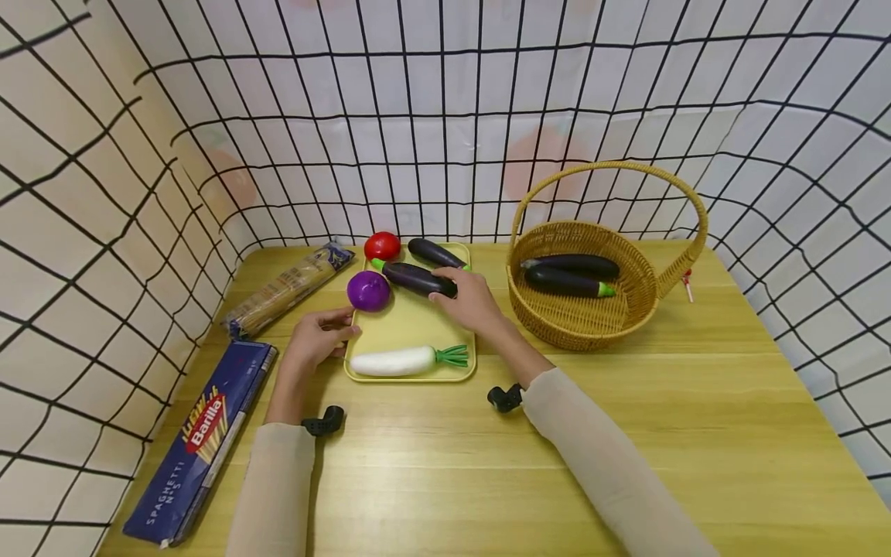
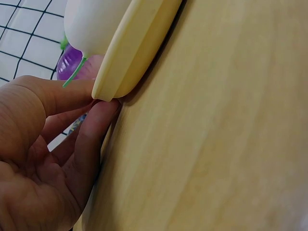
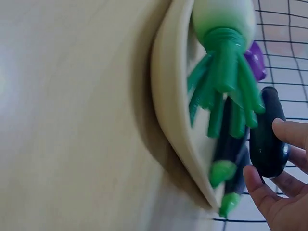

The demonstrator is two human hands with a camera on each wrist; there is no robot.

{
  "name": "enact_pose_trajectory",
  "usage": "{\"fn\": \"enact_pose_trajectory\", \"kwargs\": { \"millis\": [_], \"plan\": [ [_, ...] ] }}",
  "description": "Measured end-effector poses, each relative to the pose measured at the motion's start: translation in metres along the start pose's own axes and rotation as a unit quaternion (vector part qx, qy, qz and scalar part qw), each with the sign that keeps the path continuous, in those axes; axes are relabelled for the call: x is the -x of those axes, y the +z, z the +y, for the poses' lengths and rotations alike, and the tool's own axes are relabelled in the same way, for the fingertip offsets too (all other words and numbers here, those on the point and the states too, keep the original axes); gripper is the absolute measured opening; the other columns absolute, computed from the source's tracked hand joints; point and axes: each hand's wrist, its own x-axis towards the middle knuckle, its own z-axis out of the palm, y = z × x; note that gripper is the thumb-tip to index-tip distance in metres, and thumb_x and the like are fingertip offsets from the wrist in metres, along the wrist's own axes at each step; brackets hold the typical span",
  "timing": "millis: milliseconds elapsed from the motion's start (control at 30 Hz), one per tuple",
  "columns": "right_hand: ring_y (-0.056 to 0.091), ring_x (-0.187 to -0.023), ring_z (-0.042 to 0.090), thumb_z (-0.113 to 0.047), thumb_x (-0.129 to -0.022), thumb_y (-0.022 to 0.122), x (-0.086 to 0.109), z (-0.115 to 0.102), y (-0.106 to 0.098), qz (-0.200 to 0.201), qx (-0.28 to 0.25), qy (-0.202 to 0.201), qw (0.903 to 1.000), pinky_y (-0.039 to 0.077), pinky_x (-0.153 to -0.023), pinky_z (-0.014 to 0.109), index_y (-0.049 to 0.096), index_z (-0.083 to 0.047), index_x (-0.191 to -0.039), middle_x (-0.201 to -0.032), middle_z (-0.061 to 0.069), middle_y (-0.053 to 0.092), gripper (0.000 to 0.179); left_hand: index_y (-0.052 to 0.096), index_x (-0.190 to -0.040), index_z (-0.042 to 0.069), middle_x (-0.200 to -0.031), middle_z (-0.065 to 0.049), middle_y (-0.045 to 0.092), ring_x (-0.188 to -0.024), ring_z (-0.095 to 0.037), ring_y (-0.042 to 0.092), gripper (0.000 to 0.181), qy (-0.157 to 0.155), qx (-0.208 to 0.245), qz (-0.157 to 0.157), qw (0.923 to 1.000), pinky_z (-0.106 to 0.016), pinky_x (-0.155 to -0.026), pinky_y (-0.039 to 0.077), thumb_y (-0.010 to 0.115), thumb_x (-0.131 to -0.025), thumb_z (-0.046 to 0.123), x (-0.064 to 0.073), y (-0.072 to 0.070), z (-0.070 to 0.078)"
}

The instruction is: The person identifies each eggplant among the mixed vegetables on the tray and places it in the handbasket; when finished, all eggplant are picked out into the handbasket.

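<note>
A yellow tray (image 1: pixel 411 329) holds a red tomato (image 1: pixel 382 246), a purple round vegetable (image 1: pixel 368 291), a white radish (image 1: pixel 393 361) with green stalks, and dark eggplants. My left hand (image 1: pixel 320 338) pinches the tray's left rim; in the left wrist view its fingers (image 2: pixel 91 130) lie on both sides of the rim. My right hand (image 1: pixel 468 296) grips an eggplant (image 1: pixel 415 278) over the tray's upper part. Another eggplant (image 1: pixel 435 252) lies behind it. In the right wrist view, the held eggplant (image 3: pixel 266 137) sits between thumb and fingers, with green-tipped eggplants beyond the radish's stalks (image 3: pixel 226 67).
A wicker basket (image 1: pixel 585 329) with a tall handle stands right of the tray, two eggplants (image 1: pixel 567 280) inside. On the left lie a clear pasta bag (image 1: pixel 288 290) and a blue spaghetti box (image 1: pixel 202 441). A small red-and-white item (image 1: pixel 687 285) lies beyond the basket. Gridded cloth surrounds the table.
</note>
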Motion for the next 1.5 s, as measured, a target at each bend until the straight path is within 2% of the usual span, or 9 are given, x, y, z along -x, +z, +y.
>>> {"fn": "enact_pose_trajectory", "kwargs": {
  "millis": [133,233,333,467,567,667,900,1100,1500],
  "plan": [
    [0.058,-0.129,0.034,-0.028,-0.099,0.071,0.011,-0.005,-0.014,0.003,-0.003,0.002,1.0000,0.049,-0.109,0.050,0.060,-0.018,-0.144,-0.148,0.011,0.059,0.048,0.060,-0.146,0.018,-0.135,-0.014,0.062,-0.094,-0.011,0.064,0.055,-0.001,0.002,-0.001,1.0000,-0.024,-0.074,0.063,0.078,-0.094,0.017,0.000,0.000,0.000],
    [0.057,-0.131,0.035,-0.027,-0.100,0.070,0.020,-0.012,-0.028,0.003,0.003,-0.004,1.0000,0.049,-0.111,0.050,0.058,-0.018,-0.146,-0.151,0.010,0.057,0.048,0.059,-0.146,0.017,-0.137,-0.014,0.062,-0.094,-0.011,0.064,0.056,-0.004,0.003,-0.003,1.0000,-0.024,-0.074,0.063,0.079,-0.093,0.017,0.000,0.000,0.000],
    [0.067,-0.101,0.042,-0.024,-0.101,0.069,0.027,-0.016,-0.040,0.000,-0.009,-0.010,0.9999,0.057,-0.090,0.051,0.057,-0.016,-0.147,-0.150,0.011,0.057,0.049,0.059,-0.147,0.017,-0.137,-0.014,0.062,-0.094,-0.011,0.064,0.057,-0.007,0.004,-0.003,1.0000,-0.024,-0.074,0.063,0.078,-0.093,0.017,0.000,0.000,0.001],
    [0.070,-0.092,0.037,-0.021,-0.101,0.069,0.034,-0.015,-0.053,0.000,-0.023,-0.019,0.9995,0.062,-0.076,0.041,0.058,-0.015,-0.146,-0.147,0.012,0.059,0.047,0.060,-0.146,0.020,-0.136,-0.012,0.062,-0.094,-0.010,0.063,0.055,-0.012,-0.002,-0.001,0.9999,-0.023,-0.073,0.063,0.078,-0.094,0.018,0.000,0.000,0.002],
    [0.066,-0.120,0.031,-0.019,-0.100,0.070,0.036,-0.010,-0.060,0.008,-0.019,-0.032,0.9993,0.062,-0.092,0.040,0.060,-0.014,-0.144,-0.147,0.012,0.059,0.045,0.060,-0.146,0.021,-0.136,-0.012,0.062,-0.094,-0.010,0.064,0.055,-0.012,-0.005,-0.002,0.9999,-0.023,-0.073,0.062,0.078,-0.094,0.019,0.001,0.000,0.002],
    [0.061,-0.129,0.031,-0.018,-0.100,0.070,0.041,-0.006,-0.069,0.013,-0.019,-0.036,0.9991,0.060,-0.098,0.043,0.061,-0.014,-0.143,-0.147,0.010,0.060,0.044,0.059,-0.147,0.018,-0.138,-0.013,0.062,-0.093,-0.010,0.064,0.056,-0.008,-0.003,-0.004,1.0000,-0.023,-0.074,0.063,0.078,-0.094,0.018,0.001,0.000,0.001],
    [0.064,-0.118,0.031,-0.020,-0.100,0.071,0.061,0.008,-0.093,0.023,-0.010,-0.030,0.9992,0.058,-0.095,0.048,0.062,-0.018,-0.141,-0.141,0.011,0.063,0.043,0.059,-0.147,0.018,-0.137,-0.015,0.062,-0.094,-0.009,0.064,0.056,0.002,0.005,-0.004,1.0000,-0.024,-0.074,0.063,0.077,-0.094,0.017,0.001,0.001,0.000],
    [0.058,-0.130,0.035,-0.018,-0.098,0.072,0.079,0.032,-0.116,0.040,0.003,-0.036,0.9985,0.054,-0.103,0.054,0.062,-0.017,-0.139,-0.141,0.014,0.062,0.042,0.059,-0.147,0.018,-0.138,-0.015,0.061,-0.094,-0.009,0.064,0.056,-0.001,0.003,-0.005,1.0000,-0.023,-0.074,0.063,0.078,-0.094,0.018,0.001,0.000,0.000],
    [0.054,-0.132,0.044,-0.019,-0.098,0.073,0.108,0.069,-0.159,0.040,0.033,0.025,0.9983,0.049,-0.103,0.061,0.059,-0.017,-0.140,-0.148,0.021,0.054,0.044,0.060,-0.146,0.019,-0.136,-0.012,0.062,-0.095,-0.010,0.063,0.055,-0.014,0.004,-0.002,0.9999,-0.023,-0.074,0.063,0.077,-0.094,0.017,0.002,0.000,0.003]
  ]
}}
